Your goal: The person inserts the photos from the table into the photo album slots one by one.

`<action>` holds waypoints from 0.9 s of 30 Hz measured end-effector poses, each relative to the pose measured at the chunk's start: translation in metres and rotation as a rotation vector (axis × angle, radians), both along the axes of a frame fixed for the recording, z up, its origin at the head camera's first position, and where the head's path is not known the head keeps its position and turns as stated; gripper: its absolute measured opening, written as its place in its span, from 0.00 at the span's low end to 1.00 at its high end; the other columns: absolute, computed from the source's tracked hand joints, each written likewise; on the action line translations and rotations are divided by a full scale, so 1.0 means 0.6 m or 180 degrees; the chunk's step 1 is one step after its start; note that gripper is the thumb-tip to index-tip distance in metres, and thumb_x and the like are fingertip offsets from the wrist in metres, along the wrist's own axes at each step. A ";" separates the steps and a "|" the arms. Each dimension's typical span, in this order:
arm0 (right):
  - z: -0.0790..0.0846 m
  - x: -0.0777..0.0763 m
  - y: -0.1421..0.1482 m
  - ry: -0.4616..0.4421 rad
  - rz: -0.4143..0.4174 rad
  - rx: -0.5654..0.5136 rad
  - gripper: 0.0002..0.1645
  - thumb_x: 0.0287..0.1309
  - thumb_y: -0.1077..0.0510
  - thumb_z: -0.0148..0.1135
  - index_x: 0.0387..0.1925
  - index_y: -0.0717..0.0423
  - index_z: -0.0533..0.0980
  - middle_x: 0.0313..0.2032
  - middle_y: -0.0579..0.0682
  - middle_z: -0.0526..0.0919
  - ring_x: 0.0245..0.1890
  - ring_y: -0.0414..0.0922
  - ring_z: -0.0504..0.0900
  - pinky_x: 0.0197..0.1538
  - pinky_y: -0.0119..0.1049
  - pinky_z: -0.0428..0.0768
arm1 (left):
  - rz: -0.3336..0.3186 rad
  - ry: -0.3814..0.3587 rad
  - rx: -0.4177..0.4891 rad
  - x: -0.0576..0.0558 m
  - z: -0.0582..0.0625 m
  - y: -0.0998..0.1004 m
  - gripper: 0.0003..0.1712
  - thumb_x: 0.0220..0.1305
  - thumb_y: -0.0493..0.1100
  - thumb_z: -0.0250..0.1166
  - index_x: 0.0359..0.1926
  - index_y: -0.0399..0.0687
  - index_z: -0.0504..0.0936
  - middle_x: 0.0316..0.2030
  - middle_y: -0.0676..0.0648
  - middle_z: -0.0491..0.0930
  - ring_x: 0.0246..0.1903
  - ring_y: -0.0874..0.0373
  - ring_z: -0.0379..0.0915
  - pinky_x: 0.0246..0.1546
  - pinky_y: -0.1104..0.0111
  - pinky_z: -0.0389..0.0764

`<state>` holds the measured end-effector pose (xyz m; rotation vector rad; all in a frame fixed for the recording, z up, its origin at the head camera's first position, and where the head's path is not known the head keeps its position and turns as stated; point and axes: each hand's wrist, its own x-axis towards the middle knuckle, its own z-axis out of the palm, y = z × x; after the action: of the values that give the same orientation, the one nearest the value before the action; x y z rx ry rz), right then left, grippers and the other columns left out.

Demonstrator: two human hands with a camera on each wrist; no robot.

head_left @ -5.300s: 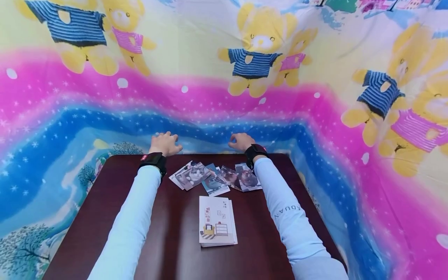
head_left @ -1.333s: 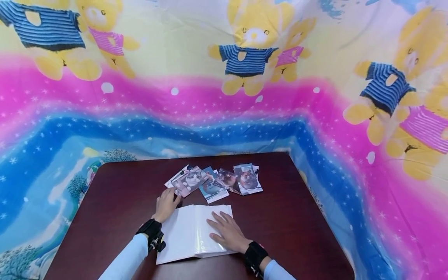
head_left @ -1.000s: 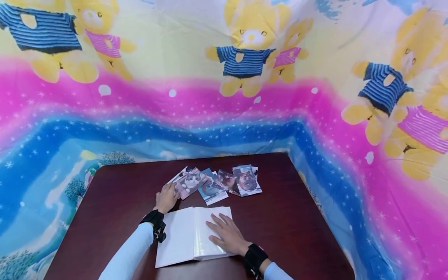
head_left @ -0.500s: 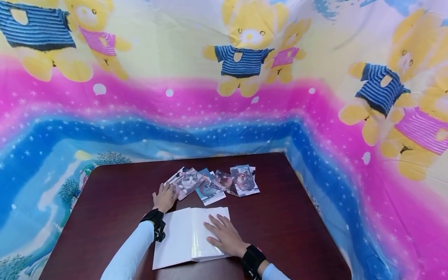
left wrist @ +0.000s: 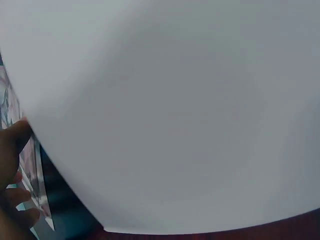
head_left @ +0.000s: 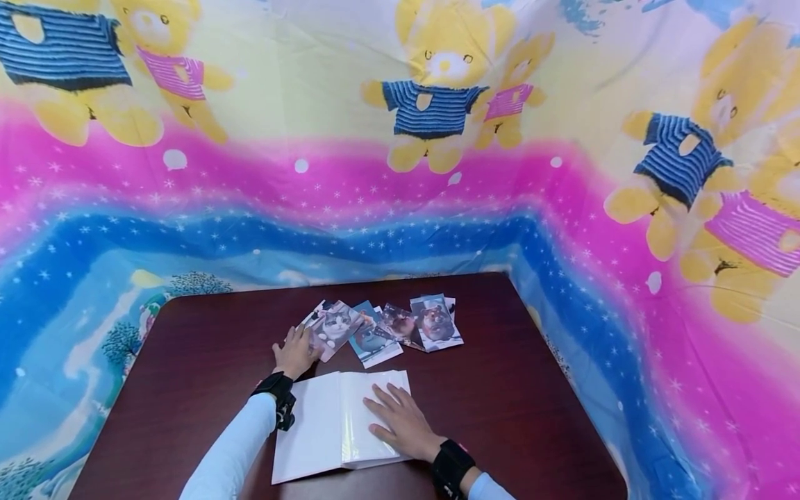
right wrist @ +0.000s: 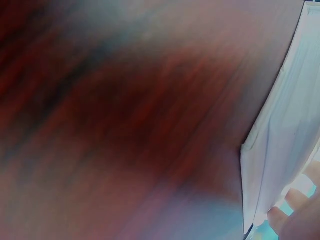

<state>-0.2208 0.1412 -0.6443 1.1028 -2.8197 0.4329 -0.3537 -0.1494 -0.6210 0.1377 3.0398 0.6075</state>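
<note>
Sliding one of the photos (head_left: pixel 337 325) clear by its edge, without dragging its overlapping neighbours, would serve best, with the album (head_left: pixel 312 423) pressed flat on the bench (head_left: pixel 525 396). The right hand (head_left: pixel 403 420) lies spread on the album's right side, gripping nothing; the left hand (head_left: pixel 296 354) reaches the photos' left end, beyond the album's far edge, pinching or not, I cannot tell.
</note>
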 end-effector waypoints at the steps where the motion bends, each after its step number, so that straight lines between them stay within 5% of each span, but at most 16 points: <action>1: 0.000 0.000 0.000 0.0012 0.0001 0.0000 0.32 0.75 0.39 0.41 0.74 0.45 0.63 0.74 0.54 0.60 0.72 0.60 0.57 0.69 0.58 0.58 | -0.0003 -0.0011 0.0001 -0.001 -0.001 0.000 0.38 0.68 0.50 0.64 0.69 0.29 0.63 0.71 0.28 0.55 0.72 0.32 0.44 0.60 0.27 0.49; 5: 0.000 0.000 -0.001 0.0019 -0.0006 0.0003 0.32 0.75 0.39 0.42 0.73 0.45 0.63 0.73 0.54 0.60 0.71 0.60 0.57 0.68 0.58 0.59 | -0.0024 -0.0004 0.0023 -0.006 -0.007 -0.001 0.38 0.68 0.51 0.64 0.67 0.28 0.66 0.70 0.28 0.57 0.71 0.32 0.46 0.59 0.26 0.48; 12: 0.003 0.002 -0.002 -0.0021 -0.0011 -0.0017 0.32 0.75 0.41 0.44 0.74 0.46 0.63 0.74 0.54 0.59 0.72 0.60 0.57 0.69 0.59 0.58 | 0.0044 0.0252 0.0110 -0.013 -0.017 -0.003 0.35 0.66 0.49 0.67 0.63 0.29 0.69 0.59 0.27 0.65 0.59 0.33 0.62 0.53 0.30 0.58; 20: 0.002 0.001 -0.003 0.0044 -0.0012 -0.0030 0.32 0.75 0.41 0.44 0.74 0.46 0.63 0.73 0.54 0.60 0.72 0.60 0.57 0.69 0.59 0.58 | 0.0022 0.0112 -0.0050 -0.019 -0.019 -0.002 0.38 0.70 0.49 0.63 0.69 0.28 0.63 0.70 0.27 0.58 0.71 0.33 0.48 0.59 0.28 0.52; 27: 0.001 0.002 -0.003 0.0023 -0.0020 -0.0043 0.32 0.75 0.41 0.44 0.74 0.46 0.63 0.74 0.54 0.60 0.72 0.60 0.57 0.69 0.59 0.58 | 0.0162 0.0127 0.0180 -0.021 -0.004 0.006 0.38 0.63 0.44 0.70 0.66 0.27 0.66 0.61 0.25 0.67 0.60 0.31 0.62 0.54 0.33 0.63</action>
<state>-0.2197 0.1395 -0.6434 1.0903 -2.8092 0.4457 -0.3661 -0.1458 -0.6235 0.0754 3.0742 0.7028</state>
